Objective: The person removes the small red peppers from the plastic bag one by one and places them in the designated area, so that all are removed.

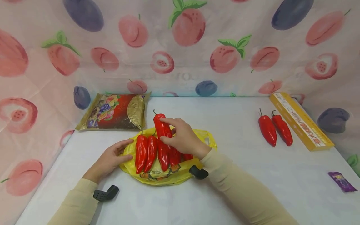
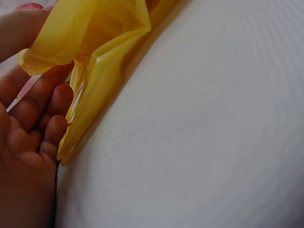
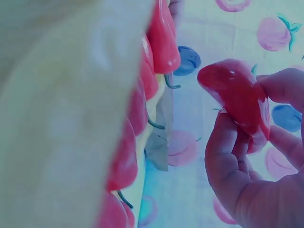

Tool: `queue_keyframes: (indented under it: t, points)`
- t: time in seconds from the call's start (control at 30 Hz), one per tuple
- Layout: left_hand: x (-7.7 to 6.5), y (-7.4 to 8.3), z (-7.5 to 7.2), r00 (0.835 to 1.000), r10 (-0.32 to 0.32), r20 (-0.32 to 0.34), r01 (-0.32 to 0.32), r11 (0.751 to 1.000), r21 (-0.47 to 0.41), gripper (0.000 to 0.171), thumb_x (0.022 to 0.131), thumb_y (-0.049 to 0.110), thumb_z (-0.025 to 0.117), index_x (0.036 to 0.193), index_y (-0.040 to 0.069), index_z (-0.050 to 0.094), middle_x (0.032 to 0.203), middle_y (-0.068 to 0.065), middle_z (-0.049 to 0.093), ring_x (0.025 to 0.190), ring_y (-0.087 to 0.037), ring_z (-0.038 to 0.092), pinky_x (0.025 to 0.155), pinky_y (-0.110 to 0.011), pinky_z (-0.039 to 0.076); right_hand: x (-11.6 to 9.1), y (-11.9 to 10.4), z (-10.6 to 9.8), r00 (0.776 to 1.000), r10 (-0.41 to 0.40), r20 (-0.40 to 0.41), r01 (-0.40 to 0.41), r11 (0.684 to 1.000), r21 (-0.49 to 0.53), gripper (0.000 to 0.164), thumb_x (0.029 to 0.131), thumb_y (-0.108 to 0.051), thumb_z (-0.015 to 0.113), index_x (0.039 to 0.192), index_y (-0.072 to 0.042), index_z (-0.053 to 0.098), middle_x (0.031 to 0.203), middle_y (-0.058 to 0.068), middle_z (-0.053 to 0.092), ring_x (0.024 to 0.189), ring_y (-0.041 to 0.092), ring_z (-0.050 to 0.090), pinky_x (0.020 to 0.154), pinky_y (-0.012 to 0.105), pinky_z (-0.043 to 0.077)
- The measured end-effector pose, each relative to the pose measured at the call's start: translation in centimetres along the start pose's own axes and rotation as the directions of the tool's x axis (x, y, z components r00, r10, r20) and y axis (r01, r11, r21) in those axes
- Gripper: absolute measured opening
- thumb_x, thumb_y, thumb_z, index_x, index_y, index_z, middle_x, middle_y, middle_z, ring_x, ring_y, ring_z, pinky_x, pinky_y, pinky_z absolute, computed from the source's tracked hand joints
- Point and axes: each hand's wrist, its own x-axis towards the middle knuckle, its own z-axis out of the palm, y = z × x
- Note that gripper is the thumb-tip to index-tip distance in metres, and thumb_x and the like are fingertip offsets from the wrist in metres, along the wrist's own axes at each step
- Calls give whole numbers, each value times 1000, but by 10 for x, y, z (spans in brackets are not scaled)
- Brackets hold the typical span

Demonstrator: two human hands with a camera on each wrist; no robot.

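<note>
A yellow plastic bag (image 1: 168, 178) lies on the white table with several glossy red chili peppers (image 1: 141, 154) side by side on it. My right hand (image 1: 182, 137) pinches one red chili pepper (image 3: 242, 99) between thumb and fingers, raised above the others, its stem pointing away. At the bag's left edge, my left hand (image 1: 111, 159) grips the plastic, with a fold of the yellow bag (image 2: 102, 71) between thumb and curled fingers. The right hand and forearm partly hide the peppers at the bag's right side.
Two more red chili peppers (image 1: 267, 131) lie at the right, beside a long yellow pasta box (image 1: 302, 122). Behind the bag on the left rests a large gold-and-red packet (image 1: 112, 112). A small purple sachet (image 1: 342, 182) is near the right edge. Fruit-patterned cloth (image 1: 180, 56) hangs behind.
</note>
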Motion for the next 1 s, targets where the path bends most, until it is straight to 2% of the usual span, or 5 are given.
queue_keyframes:
  t: [0.23,0.43,0.7,0.87,1.0]
  points:
    - [-1,3,0,1000,12,4,-12,1000,1,59,78,28,69,131,17,43,136,-8,38,122,-26,36,90,-31,41,-12,5,-19,998,-2,-68,-1,999,-42,52,80,-21,67,129,-23,48,117,2,45,87,17,51,53,21,50]
    - [-1,4,1,1000,0,-10,0,1000,9,60,78,28,69,131,16,43,135,-9,39,121,-27,37,91,-36,40,-24,14,-37,996,1,-92,-7,998,-62,51,81,-20,66,129,-21,48,119,3,44,90,19,51,57,24,51]
    - [-1,2,1,1000,2,-8,-2,1000,0,59,78,27,69,130,16,44,135,-9,40,121,-27,38,88,-29,42,-41,38,-70,983,0,-183,-29,987,-157,53,81,-20,67,130,-20,47,123,7,44,91,21,52,60,28,52]
    - [-1,2,1,1000,7,-9,-7,1000,16,59,78,29,69,130,17,44,136,-9,39,123,-27,35,93,-37,39,-55,59,-89,970,101,-223,-140,976,-167,55,81,-24,66,132,-22,44,125,9,43,97,25,49,60,32,53]
    - [-2,2,1,1000,10,-7,-10,1000,29,59,78,30,68,131,18,44,137,-8,38,124,-28,33,95,-42,36,-66,79,-104,948,202,-246,-247,955,-166,58,80,-28,67,133,-25,42,126,10,41,102,27,46,61,36,53]
